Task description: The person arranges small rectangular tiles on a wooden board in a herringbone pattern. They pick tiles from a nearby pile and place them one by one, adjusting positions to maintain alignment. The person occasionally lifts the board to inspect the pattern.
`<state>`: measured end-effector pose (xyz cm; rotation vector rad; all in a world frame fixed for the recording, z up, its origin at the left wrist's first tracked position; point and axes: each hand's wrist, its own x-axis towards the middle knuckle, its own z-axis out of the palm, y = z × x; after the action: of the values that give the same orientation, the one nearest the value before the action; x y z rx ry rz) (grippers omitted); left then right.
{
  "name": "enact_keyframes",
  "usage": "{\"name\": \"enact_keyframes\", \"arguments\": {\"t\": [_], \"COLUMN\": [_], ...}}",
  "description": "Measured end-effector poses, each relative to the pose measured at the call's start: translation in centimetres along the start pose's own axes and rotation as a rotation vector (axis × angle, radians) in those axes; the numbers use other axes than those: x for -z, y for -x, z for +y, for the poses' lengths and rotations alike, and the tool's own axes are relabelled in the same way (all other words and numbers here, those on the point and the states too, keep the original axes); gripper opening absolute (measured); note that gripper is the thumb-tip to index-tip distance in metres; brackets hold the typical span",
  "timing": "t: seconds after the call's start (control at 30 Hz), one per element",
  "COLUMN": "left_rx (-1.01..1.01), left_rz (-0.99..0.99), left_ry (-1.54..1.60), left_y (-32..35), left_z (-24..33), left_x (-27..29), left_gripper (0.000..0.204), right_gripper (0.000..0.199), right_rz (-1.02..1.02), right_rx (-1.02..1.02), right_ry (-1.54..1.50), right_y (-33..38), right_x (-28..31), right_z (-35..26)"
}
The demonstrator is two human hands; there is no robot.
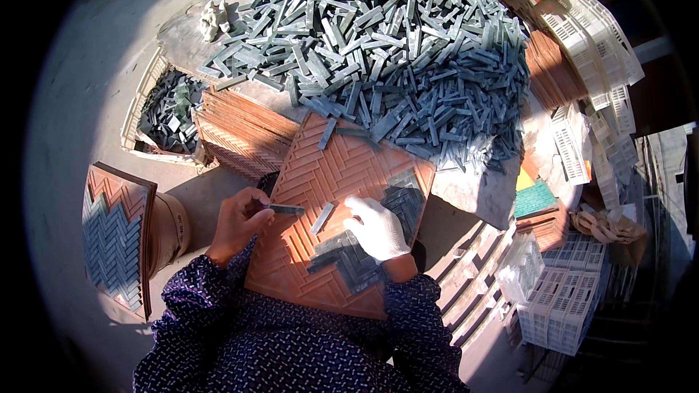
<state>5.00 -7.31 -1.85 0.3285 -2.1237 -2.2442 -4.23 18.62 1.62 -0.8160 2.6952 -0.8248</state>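
Observation:
An orange board with raised herringbone ridges lies tilted across my lap. Grey stone strips fill part of its pattern on the right side. My left hand, bare, pinches one grey stone strip by its end above the board's left part. My right hand, in a white glove, is over the laid strips, thumb and forefinger slightly apart; its other fingers are partly hidden. Just left of the glove, a loose strip lies slanted on the ridges. Two more strips rest near the board's far edge, one a dark strip.
A large heap of grey strips covers the table beyond the board. Stacked orange boards and a basket of dark pieces are at left. A filled herringbone board stands near a round drum. White crates stand right.

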Motion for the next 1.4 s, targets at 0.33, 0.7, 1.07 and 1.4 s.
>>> {"name": "enact_keyframes", "arguments": {"t": [0.33,0.7,1.07,1.4], "left_rx": [-0.02,0.011,0.001,0.075], "left_rz": [0.013,0.005,-0.002,-0.014], "left_ry": [-0.03,-0.064,-0.061,0.044], "left_y": [-0.1,0.0,0.0,0.5], "left_z": [0.8,0.5,0.1,0.2], "left_x": [-0.1,0.0,-0.1,-1.9], "left_gripper": [0.013,0.013,0.015,0.014], "right_gripper": [0.029,0.023,0.019,0.017], "right_rz": [-0.05,0.047,0.181,0.201], "right_rx": [-0.171,-0.257,-0.171,0.048], "right_ry": [0.174,-0.454,-0.336,-0.16], "right_y": [-3.6,-0.4,2.1,2.0], "right_x": [-2.5,0.0,-1.2,-1.8], "right_z": [-2.7,-1.3,-0.7,-0.8]}}
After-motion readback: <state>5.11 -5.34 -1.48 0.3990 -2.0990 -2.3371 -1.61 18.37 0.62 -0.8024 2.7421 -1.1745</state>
